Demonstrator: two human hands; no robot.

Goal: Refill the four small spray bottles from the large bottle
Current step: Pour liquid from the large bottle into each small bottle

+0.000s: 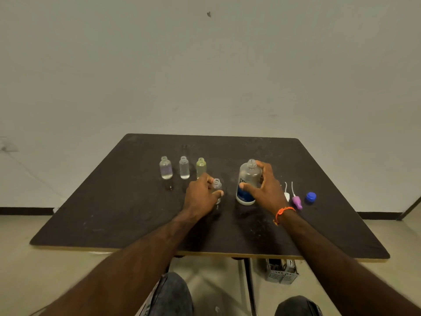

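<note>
Three small uncapped bottles stand in a row on the dark table (136, 220): a purplish one (165, 168), a clear one (184, 167) and a yellowish one (201, 166). In front of them my left hand (200, 197) grips a fourth small clear bottle (216, 185) that stands on the table. My right hand (265, 188) holds the large uncapped bottle (249, 176) with a blue label, thumb across its front and fingers behind it. The large bottle stands upright on the table.
To the right of the large bottle lie a white spray top (286, 195), a purple spray top (297, 201) and a blue cap (311, 197). A grey crate (282, 273) sits on the floor under the table's front edge. A plain wall stands behind the table.
</note>
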